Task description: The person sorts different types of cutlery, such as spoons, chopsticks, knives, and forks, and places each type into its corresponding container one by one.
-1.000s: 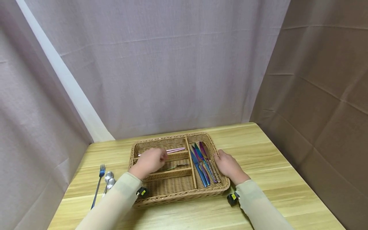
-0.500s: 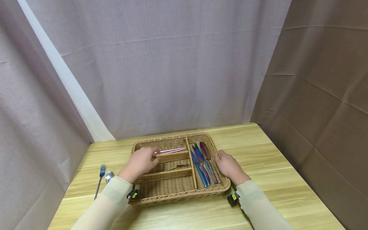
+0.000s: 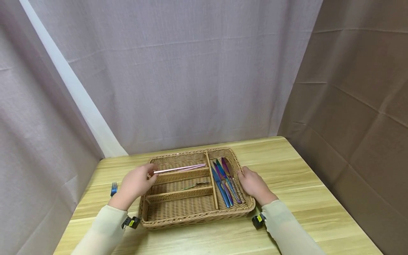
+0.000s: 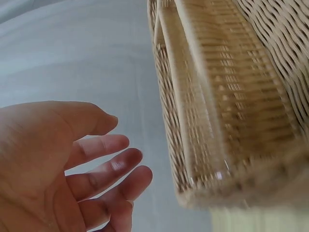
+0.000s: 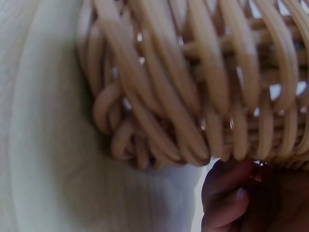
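Observation:
A wicker cutlery tray (image 3: 178,224) with compartments lies on the table. My left hand (image 3: 135,182) is at its left end, thumb and fingers loosely bent; in the left wrist view that hand (image 4: 72,164) holds nothing and is apart from the wicker rim (image 4: 169,121). Pink chopsticks (image 3: 180,169) lie in the back compartment, their left ends close to my left fingertips. My right hand (image 3: 255,184) grips the tray's right rim; in the right wrist view its curled fingers (image 5: 224,208) are in shadow beside the weave (image 5: 193,82). Several iridescent knives (image 3: 225,182) fill the right compartment.
A thin dark piece of cutlery (image 3: 196,185) lies in the middle compartment. Left of the tray, a blue fork (image 3: 114,189) shows its tines, its handle hidden behind my left arm. Curtains (image 3: 204,78) enclose the wooden table (image 3: 302,198) at the back and sides.
My left hand has moved left from over the middle of the tray to its left end, uncovering the chopsticks. My left sleeve now hides the spoons on the table. The right hand stays in place.

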Action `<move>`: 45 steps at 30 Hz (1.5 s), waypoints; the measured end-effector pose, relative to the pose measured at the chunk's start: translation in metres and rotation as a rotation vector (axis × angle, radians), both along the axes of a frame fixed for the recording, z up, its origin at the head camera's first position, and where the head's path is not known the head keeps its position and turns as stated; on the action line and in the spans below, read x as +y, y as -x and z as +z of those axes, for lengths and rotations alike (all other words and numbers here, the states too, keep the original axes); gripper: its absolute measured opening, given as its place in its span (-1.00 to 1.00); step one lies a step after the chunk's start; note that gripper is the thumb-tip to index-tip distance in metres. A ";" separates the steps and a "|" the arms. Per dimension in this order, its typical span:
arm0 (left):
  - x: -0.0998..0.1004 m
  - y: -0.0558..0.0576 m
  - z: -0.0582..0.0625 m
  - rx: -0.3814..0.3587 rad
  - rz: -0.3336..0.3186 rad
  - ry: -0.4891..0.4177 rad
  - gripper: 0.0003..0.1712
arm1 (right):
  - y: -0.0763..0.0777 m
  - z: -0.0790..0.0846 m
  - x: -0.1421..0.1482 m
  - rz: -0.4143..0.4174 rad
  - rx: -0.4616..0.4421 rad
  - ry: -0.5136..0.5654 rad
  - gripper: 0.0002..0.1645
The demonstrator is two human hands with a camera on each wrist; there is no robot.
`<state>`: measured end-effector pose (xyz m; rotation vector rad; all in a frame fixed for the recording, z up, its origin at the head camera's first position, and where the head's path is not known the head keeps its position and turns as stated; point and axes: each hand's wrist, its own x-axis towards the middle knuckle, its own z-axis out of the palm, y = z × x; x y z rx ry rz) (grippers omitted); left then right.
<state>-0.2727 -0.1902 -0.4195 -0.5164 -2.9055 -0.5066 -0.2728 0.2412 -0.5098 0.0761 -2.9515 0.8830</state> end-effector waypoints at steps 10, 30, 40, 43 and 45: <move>-0.059 -0.012 -0.021 0.023 0.094 -0.034 -0.72 | 0.000 0.001 -0.002 0.002 -0.017 0.007 -0.29; -0.156 -0.044 -0.055 -0.118 0.275 -0.003 -0.67 | 0.001 0.002 0.000 0.002 0.016 0.002 -0.44; -0.164 -0.043 -0.077 -0.198 0.255 -0.004 -0.73 | 0.000 0.000 0.000 0.001 0.003 0.009 -0.39; -0.162 -0.042 -0.080 -0.181 0.239 -0.005 -0.77 | 0.000 0.000 0.000 0.000 0.011 0.009 -0.46; -0.161 -0.042 -0.081 -0.184 0.243 0.002 -0.79 | 0.000 0.001 0.000 0.000 0.013 0.007 -0.46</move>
